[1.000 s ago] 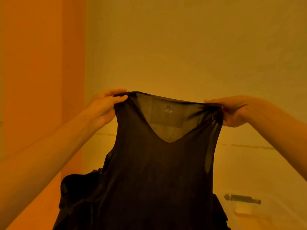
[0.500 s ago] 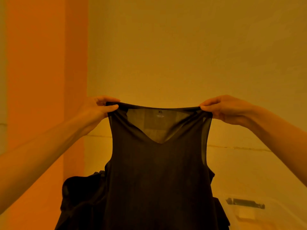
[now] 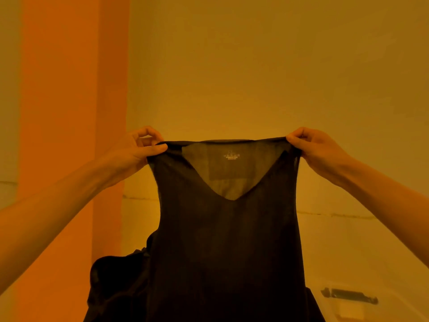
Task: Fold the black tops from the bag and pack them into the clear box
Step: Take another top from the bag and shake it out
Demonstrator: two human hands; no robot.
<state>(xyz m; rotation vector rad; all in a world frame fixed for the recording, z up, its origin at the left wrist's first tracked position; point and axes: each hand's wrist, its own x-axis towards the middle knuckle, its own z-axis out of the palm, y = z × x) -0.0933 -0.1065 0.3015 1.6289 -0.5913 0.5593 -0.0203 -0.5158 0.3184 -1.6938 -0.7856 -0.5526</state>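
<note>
Levelled since a second ago, the top (image 3: 227, 240) is held taut in front of the bag (image 3: 116, 287), each shoulder pinched in the fingers of the left hand (image 3: 137, 152) and right hand (image 3: 320, 152). Folding is not begun; the box (image 3: 362, 307) awaits. Sheer, thin black fabric, V-necked and sleeveless, is shown.

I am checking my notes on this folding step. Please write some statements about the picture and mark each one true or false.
1. The left hand and the right hand both pinch the black top at its shoulders. True.
2. The black top is folded in half. False: it hangs spread out and unfolded between the hands.
3. The black top has a V-shaped neckline. True.
4. The clear box is at the lower left of the view. False: it is at the lower right, partly behind the black top.
</note>
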